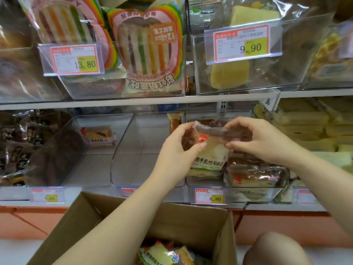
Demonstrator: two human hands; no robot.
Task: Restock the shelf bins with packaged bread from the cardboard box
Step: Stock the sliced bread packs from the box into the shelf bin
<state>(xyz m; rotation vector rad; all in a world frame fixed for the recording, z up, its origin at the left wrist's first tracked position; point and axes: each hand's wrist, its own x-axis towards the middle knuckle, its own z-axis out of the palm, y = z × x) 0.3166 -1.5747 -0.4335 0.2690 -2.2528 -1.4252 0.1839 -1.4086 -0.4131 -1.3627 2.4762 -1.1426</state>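
Note:
Both my hands hold one clear-wrapped loaf of milk toast bread point(211, 153) upright over a clear shelf bin point(193, 185) on the lower shelf. My left hand point(179, 144) grips the pack's left top corner, and my right hand point(261, 138) pinches its right top edge. Another bread pack point(256, 174) lies in the same bin, to the right. The open cardboard box point(114, 217) stands below my arms, with more bread packs point(164, 254) showing at its bottom.
To the left stands a see-through bin point(133, 150), and further left a bin with one small pack point(99, 135). The upper shelf holds bins of rainbow toast point(145, 52) and yellow cake point(229, 73). A price tag point(210, 196) reads 8.80. A knee point(277, 249) is at lower right.

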